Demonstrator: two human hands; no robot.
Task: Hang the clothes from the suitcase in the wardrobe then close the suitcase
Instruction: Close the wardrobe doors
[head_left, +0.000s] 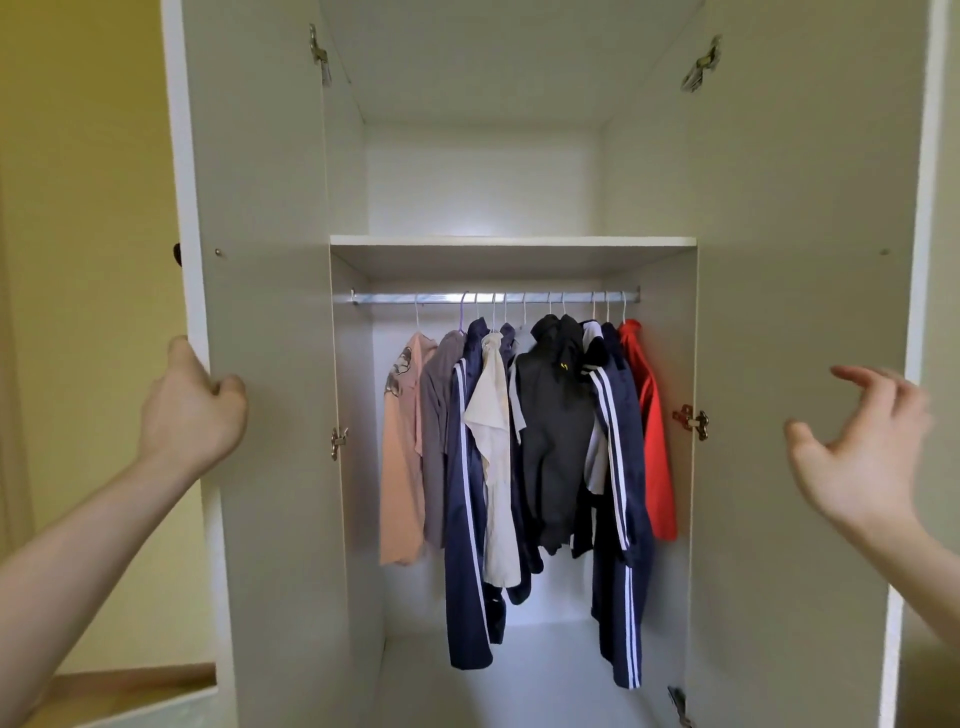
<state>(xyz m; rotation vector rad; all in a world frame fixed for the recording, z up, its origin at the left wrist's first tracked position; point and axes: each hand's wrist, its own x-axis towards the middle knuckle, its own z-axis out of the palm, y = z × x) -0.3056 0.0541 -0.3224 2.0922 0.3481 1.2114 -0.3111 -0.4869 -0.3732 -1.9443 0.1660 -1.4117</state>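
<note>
Left hand (195, 410) fingers behind door (260, 364)

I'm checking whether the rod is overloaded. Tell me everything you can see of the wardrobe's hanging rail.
The hanging rail is a straight, shiny, silver bar that looks like metal. It runs level across the wardrobe just under the shelf, an end meeting each side wall. About ten thin hanger hooks, mostly white and one lilac, loop over it, crowded from the middle to the right; its left end is bare. No sag shows. Neither hand touches it.
</note>
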